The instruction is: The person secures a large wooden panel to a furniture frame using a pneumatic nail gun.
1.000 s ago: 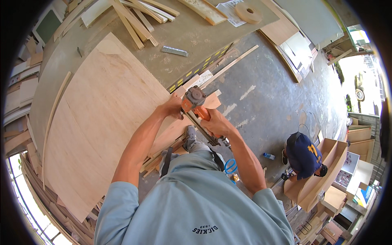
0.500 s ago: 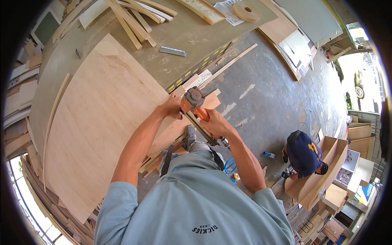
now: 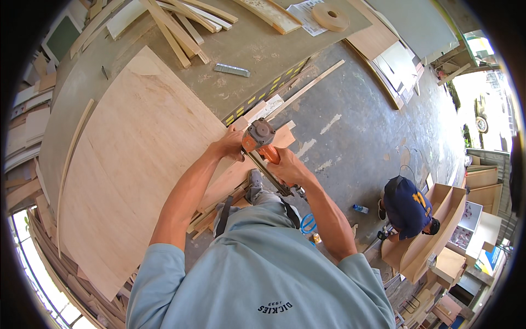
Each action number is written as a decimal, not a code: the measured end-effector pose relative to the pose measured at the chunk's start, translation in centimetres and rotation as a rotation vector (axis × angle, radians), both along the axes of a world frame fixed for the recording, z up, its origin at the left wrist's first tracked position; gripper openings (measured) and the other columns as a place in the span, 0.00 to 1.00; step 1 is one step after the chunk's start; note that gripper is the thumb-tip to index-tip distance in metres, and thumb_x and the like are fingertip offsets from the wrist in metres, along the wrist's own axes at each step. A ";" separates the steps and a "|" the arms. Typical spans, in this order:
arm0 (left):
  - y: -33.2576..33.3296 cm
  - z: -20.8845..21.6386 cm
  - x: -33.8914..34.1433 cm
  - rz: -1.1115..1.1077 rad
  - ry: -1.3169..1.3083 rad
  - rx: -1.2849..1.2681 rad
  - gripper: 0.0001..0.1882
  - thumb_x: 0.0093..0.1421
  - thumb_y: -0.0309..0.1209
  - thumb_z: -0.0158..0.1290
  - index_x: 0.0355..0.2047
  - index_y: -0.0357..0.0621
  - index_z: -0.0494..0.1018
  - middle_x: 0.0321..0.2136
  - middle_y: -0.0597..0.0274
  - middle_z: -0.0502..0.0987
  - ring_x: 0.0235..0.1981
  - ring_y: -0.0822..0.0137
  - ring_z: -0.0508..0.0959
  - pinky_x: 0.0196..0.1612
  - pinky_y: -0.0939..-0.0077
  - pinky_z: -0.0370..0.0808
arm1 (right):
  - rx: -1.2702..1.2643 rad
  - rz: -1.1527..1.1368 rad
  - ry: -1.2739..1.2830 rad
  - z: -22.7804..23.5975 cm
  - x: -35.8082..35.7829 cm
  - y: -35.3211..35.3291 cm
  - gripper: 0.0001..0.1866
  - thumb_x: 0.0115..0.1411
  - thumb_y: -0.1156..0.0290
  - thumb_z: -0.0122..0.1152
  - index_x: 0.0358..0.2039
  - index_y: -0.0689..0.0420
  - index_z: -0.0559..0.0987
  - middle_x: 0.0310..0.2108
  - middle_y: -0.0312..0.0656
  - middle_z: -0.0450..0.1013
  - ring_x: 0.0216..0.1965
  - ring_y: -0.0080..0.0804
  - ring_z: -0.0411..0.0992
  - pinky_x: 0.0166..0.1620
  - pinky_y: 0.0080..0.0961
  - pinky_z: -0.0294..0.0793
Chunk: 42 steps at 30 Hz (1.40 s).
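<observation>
My right hand (image 3: 289, 166) is wrapped around the orange grip of a nail gun (image 3: 259, 135) with a dark metal head and a long magazine slanting back toward me. The gun stands at the right edge of a large, pale plywood panel (image 3: 137, 159), which lies on the workbench. My left hand (image 3: 229, 143) is closed on that same edge, close beside the gun's head. Its fingertips are partly hidden, as is the gun's nose.
On the workbench (image 3: 230, 93) lie a strip of nails (image 3: 232, 69), wood strips (image 3: 178, 33) and a tape roll (image 3: 330, 16). Offcuts (image 3: 211, 216) lie by my feet. At right, a person (image 3: 406, 205) bends over a wooden cabinet frame (image 3: 424, 241); a bottle (image 3: 360, 208) lies nearby.
</observation>
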<state>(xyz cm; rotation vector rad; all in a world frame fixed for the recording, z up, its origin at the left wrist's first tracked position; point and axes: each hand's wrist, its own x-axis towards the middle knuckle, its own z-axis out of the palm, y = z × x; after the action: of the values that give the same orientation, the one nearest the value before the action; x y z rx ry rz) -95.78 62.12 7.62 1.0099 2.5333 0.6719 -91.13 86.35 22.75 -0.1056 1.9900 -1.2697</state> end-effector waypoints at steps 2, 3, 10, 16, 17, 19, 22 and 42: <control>0.2 0.3 -0.4 -0.024 -0.101 -0.148 0.33 0.27 0.35 0.65 0.41 0.56 0.73 0.38 0.65 0.76 0.43 0.61 0.72 0.47 0.61 0.55 | 0.011 0.004 0.011 -0.1 0.0 0.1 0.17 0.52 0.71 0.55 0.42 0.64 0.76 0.13 0.39 0.69 0.11 0.25 0.68 0.13 0.27 0.64; 0.1 0.2 -0.5 -0.033 -0.151 -0.224 0.38 0.27 0.36 0.66 0.46 0.59 0.72 0.44 0.67 0.75 0.47 0.64 0.70 0.48 0.61 0.54 | 0.008 0.004 0.011 0.0 0.0 0.0 0.17 0.52 0.71 0.55 0.42 0.64 0.76 0.13 0.39 0.69 0.11 0.25 0.68 0.13 0.27 0.64; 0.1 0.5 -0.5 -0.017 -0.142 -0.205 0.35 0.26 0.34 0.66 0.42 0.56 0.73 0.40 0.65 0.76 0.46 0.63 0.71 0.49 0.61 0.54 | -0.061 -0.028 0.024 -1.4 0.3 0.4 0.18 0.52 0.70 0.54 0.43 0.65 0.76 0.14 0.39 0.69 0.11 0.26 0.68 0.13 0.27 0.64; -0.1 1.0 -0.2 0.016 -0.152 -0.104 0.32 0.26 0.36 0.64 0.39 0.55 0.74 0.38 0.64 0.76 0.44 0.62 0.71 0.49 0.62 0.53 | -0.064 -0.003 0.006 -1.6 0.3 0.2 0.19 0.52 0.70 0.54 0.43 0.65 0.76 0.14 0.40 0.69 0.11 0.26 0.68 0.13 0.27 0.64; 0.0 1.2 -0.3 0.021 -0.146 -0.090 0.32 0.25 0.36 0.64 0.39 0.55 0.74 0.38 0.64 0.76 0.44 0.63 0.71 0.50 0.63 0.53 | -0.071 -0.006 0.015 -2.1 0.3 0.4 0.19 0.52 0.70 0.54 0.43 0.65 0.76 0.14 0.40 0.69 0.11 0.26 0.68 0.13 0.26 0.64; 0.0 1.2 -0.2 0.030 -0.140 -0.066 0.32 0.25 0.35 0.64 0.39 0.55 0.74 0.38 0.64 0.76 0.44 0.63 0.71 0.50 0.63 0.53 | -0.066 -0.001 0.003 -1.9 0.3 0.3 0.19 0.52 0.70 0.54 0.44 0.65 0.76 0.14 0.40 0.69 0.11 0.26 0.68 0.13 0.26 0.64; 0.0 0.8 -0.3 0.018 -0.121 -0.054 0.34 0.24 0.34 0.64 0.39 0.54 0.73 0.38 0.63 0.76 0.44 0.62 0.72 0.48 0.62 0.54 | -0.069 -0.003 -0.002 -1.8 0.3 0.3 0.18 0.52 0.70 0.54 0.44 0.64 0.76 0.14 0.41 0.69 0.11 0.26 0.68 0.13 0.27 0.64; -6.0 4.2 19.7 0.665 0.304 -0.173 0.42 0.56 0.36 0.59 0.68 0.46 0.53 0.69 0.54 0.52 0.71 0.56 0.48 0.67 0.49 0.45 | -0.039 -0.241 -0.139 -2.3 6.6 6.0 0.17 0.53 0.77 0.55 0.45 0.66 0.73 0.15 0.34 0.66 0.12 0.22 0.65 0.16 0.23 0.65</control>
<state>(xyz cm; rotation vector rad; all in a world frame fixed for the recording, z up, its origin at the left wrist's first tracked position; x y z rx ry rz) -76.04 56.10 11.82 0.1984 3.1511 0.4648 -84.50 92.33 20.45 0.2044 1.9001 -1.4267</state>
